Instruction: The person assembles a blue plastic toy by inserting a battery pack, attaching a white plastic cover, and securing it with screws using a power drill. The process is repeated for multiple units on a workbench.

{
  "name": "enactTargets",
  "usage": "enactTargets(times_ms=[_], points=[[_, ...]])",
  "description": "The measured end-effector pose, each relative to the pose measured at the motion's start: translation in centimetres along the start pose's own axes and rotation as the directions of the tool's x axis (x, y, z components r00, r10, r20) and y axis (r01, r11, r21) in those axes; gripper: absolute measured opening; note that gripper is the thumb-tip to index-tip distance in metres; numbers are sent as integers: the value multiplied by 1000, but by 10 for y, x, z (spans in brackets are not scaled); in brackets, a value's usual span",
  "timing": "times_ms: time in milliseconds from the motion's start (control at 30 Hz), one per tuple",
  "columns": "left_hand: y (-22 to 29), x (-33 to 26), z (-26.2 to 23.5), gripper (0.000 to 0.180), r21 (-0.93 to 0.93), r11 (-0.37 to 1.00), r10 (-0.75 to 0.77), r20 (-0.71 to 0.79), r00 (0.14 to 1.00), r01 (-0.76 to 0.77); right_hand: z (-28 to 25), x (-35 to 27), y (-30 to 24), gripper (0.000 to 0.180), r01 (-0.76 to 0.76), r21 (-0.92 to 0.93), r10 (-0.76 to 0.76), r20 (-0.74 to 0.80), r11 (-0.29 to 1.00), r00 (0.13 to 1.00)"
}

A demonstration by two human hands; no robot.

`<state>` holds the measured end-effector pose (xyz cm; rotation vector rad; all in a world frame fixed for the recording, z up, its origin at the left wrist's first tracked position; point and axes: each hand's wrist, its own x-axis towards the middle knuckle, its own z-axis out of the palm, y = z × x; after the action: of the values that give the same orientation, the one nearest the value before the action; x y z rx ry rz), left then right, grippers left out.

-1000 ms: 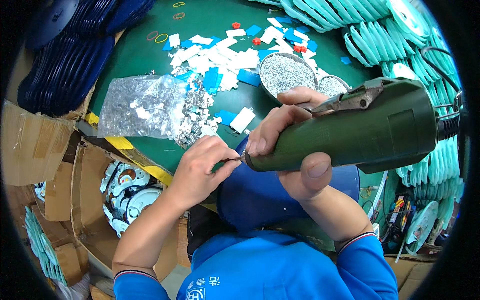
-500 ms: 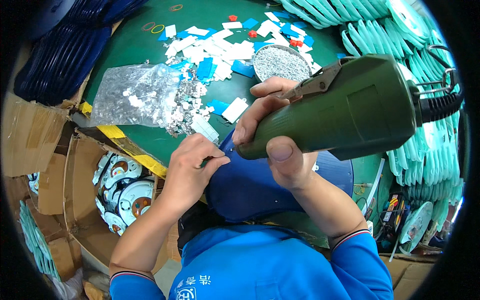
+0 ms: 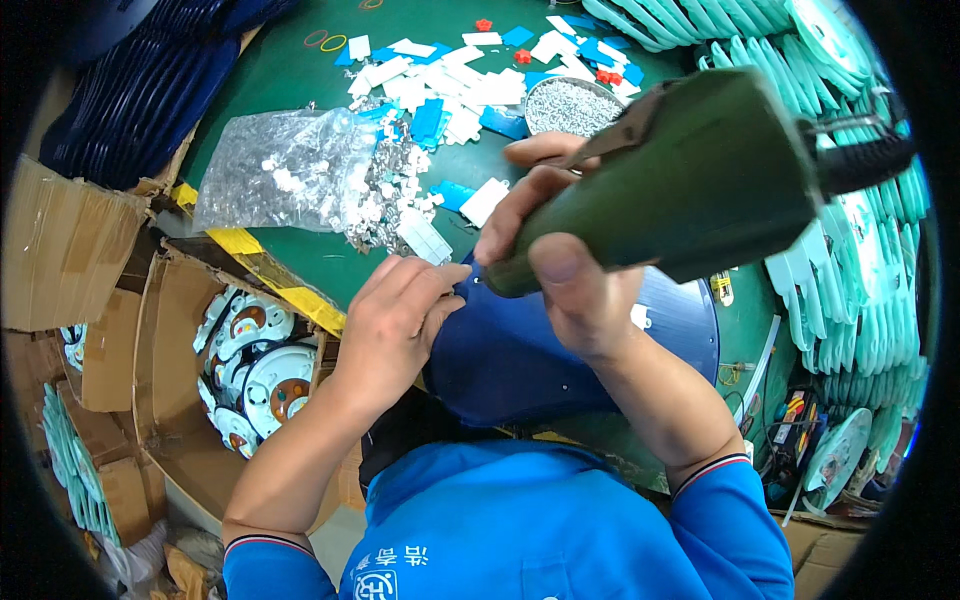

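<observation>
The right hand [image 3: 575, 285] had its fingers clamped around a green power tool [image 3: 680, 180] above a blue panel [image 3: 520, 360] at the near edge of the desk [image 3: 300, 80]. The left hand [image 3: 392, 325] curled beside its tip, grip impossible to tell. A round dish [image 3: 527, 108] held silvery bits [image 3: 575, 108]; a clear bag [image 3: 255, 165] lay near the left edge.

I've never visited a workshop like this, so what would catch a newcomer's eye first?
Probably the bulky green electric screwdriver in the right hand, right of centre, above the dark-blue plastic panel. Next, the mint-green plastic panels packed along the right side. Then the clear plastic bag at left on the green tabletop.
</observation>
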<state>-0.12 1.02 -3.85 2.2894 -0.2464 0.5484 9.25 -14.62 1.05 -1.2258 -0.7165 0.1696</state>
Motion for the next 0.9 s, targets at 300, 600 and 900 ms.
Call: enactTargets(times_ms=[300, 600, 900], points=[[24, -36, -19, 39, -164, 976, -135, 63, 989, 144, 13, -30, -31, 95, -112, 131, 90, 162, 985, 983], [32, -63, -20, 49, -76, 993, -93, -50, 994, 89, 24, -44, -22, 91, -143, 253, 72, 269, 957, 960], [33, -72, -5, 48, -585, 455, -585, 373, 720, 672, 33, -50, -17, 89, -236, 198, 187, 237, 951, 953]])
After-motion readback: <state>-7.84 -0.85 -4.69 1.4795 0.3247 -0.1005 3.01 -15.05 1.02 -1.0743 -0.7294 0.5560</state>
